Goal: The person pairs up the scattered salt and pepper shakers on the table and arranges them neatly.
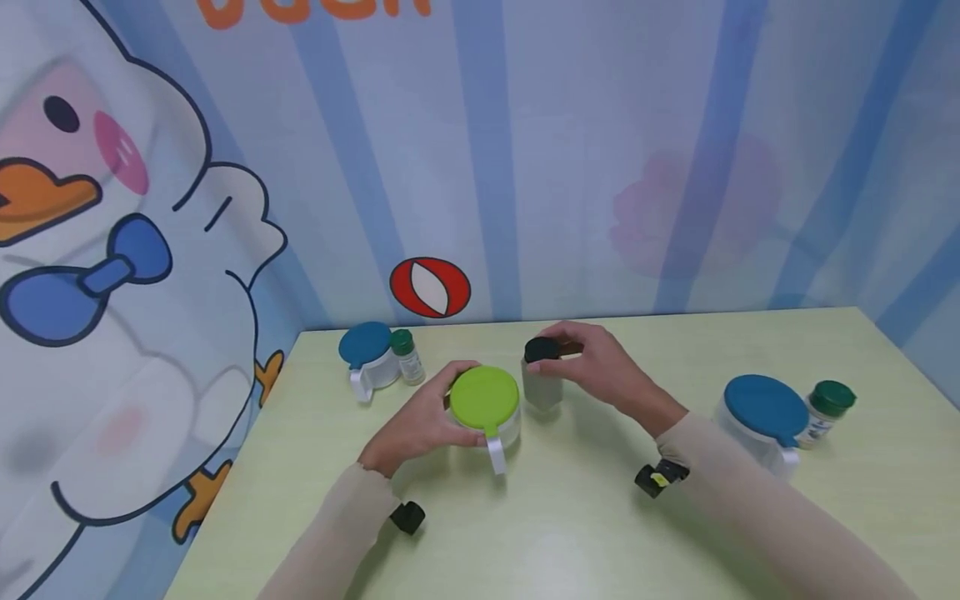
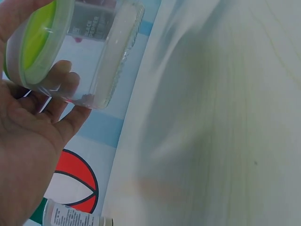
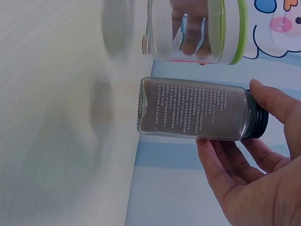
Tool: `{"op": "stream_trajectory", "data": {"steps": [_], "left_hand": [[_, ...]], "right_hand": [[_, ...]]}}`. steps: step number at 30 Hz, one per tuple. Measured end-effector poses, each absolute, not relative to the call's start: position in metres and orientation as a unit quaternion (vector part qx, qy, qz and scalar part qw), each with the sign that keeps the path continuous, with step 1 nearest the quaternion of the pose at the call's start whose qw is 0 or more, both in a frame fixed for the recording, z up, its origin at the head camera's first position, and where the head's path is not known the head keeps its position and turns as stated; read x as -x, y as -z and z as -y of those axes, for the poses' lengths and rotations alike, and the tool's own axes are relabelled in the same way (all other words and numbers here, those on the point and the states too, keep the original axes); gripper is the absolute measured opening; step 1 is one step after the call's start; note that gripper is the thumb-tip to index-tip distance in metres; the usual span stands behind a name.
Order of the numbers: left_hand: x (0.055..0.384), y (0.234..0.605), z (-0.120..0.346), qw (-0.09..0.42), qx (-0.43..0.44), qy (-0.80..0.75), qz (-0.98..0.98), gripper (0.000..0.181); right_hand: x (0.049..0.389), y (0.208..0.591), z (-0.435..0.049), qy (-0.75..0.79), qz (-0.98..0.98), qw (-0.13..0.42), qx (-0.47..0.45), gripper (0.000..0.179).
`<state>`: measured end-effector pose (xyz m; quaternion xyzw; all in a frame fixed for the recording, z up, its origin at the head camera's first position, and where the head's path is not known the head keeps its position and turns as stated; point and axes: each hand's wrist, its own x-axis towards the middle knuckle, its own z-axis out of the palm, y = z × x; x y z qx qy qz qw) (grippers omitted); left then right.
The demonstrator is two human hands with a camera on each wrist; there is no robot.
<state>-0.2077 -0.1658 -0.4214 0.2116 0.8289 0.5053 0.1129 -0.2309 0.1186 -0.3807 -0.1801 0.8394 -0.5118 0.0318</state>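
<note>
My left hand (image 1: 423, 425) grips a clear jar with a lime-green lid (image 1: 484, 398) and a white handle. In the left wrist view, fingers curl around the jar's see-through wall (image 2: 89, 61), and its base stands off the table. My right hand (image 1: 603, 371) holds a pepper bottle (image 3: 193, 110) by its black cap (image 1: 542, 350), thumb on one side and fingers on the other. This square glass bottle is upright, just right of the jar, with its shadow apart from its base in the right wrist view. Part of its print reads through the jar in the left wrist view.
At the back left stand a blue-lidded jar (image 1: 366, 344) and a small green-capped bottle (image 1: 408, 358). Another blue-lidded jar (image 1: 765, 407) and green-capped bottle (image 1: 828, 404) stand at the right, beside my right forearm. A cartoon-printed backdrop (image 1: 570, 167) rises behind the pale table (image 1: 547, 533).
</note>
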Motion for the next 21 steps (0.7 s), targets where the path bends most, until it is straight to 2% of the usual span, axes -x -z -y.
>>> {"op": "stream_trajectory", "data": {"steps": [21], "left_hand": [[0.222,0.418,0.131,0.137,-0.245,-0.514,-0.811,0.086]], "right_hand": [[0.203,0.378,-0.164,0.497,-0.862,0.011,0.100,0.053]]}}
